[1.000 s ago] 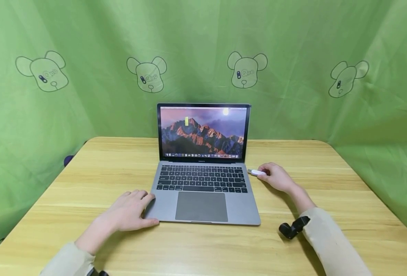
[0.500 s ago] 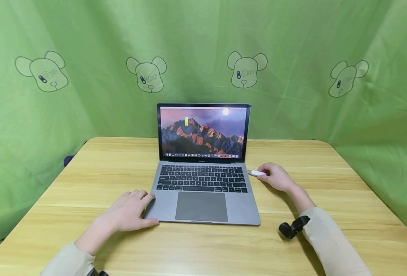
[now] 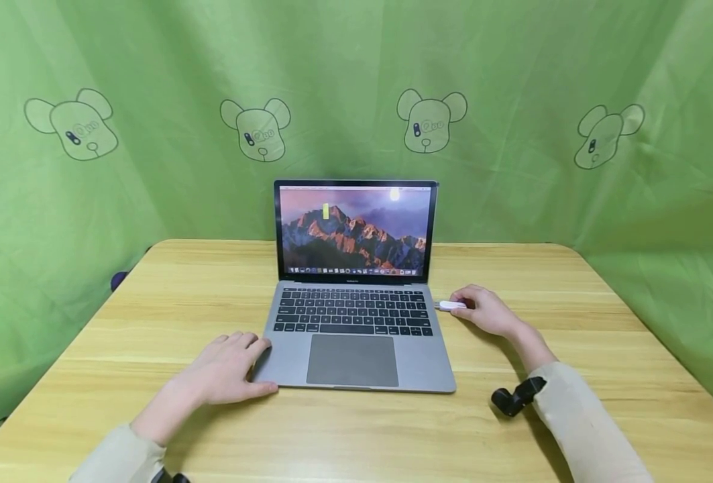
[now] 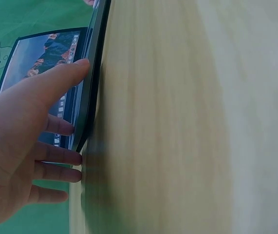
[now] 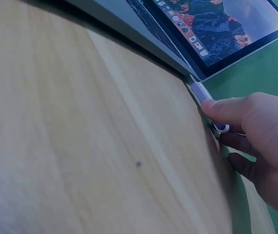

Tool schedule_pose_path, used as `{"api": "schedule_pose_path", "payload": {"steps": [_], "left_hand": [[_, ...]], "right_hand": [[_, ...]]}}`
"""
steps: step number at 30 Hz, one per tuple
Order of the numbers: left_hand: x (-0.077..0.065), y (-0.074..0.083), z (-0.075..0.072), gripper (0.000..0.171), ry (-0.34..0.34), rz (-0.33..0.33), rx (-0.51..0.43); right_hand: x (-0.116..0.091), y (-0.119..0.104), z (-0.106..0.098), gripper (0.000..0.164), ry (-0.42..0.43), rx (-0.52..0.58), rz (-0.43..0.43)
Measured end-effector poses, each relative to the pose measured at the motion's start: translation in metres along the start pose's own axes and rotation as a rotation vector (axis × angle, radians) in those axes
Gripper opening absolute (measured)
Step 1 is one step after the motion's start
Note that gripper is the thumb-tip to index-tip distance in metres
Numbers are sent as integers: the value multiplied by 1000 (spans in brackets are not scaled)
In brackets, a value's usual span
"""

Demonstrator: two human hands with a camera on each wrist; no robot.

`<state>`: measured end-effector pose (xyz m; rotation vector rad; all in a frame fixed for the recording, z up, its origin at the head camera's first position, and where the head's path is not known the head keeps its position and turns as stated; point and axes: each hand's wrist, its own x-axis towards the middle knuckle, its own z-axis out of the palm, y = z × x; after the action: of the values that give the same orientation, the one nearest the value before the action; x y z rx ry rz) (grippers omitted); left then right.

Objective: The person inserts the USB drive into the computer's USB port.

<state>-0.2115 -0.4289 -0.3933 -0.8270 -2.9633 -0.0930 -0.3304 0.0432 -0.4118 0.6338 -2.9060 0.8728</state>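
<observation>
A grey laptop [image 3: 353, 362] stands unfolded on the wooden table, its screen lit with a mountain picture. At its front left corner rests my left hand [image 3: 226, 369], thumb against the front edge and relaxed fingers along the side. My right hand [image 3: 483, 310] pinches a white USB stick [image 3: 451, 306] between thumb and fingers, just off the laptop's right side. The stick's metal plug points at that side, close to the edge. In the right wrist view, the thumb lies on top of the USB stick [image 5: 200, 91], partly covering it.
Wooden table [image 3: 356, 436] surrounds the laptop on all sides. Behind it hangs a green curtain [image 3: 344, 80] printed with bear-head outlines, which also closes off both sides. A black wrist strap mount [image 3: 516, 397] sits by the right sleeve.
My right hand and the USB stick have shifted slightly toward me along the laptop's right side. My left hand and the laptop stay in place.
</observation>
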Motion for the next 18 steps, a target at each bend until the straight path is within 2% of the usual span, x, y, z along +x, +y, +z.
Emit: {"api": "schedule_pose_path", "payload": {"steps": [18], "left_hand": [[1,-1,0,78,-12,-1,8]], "right_hand": [[2,3,2,13,-9,79,42]]}}
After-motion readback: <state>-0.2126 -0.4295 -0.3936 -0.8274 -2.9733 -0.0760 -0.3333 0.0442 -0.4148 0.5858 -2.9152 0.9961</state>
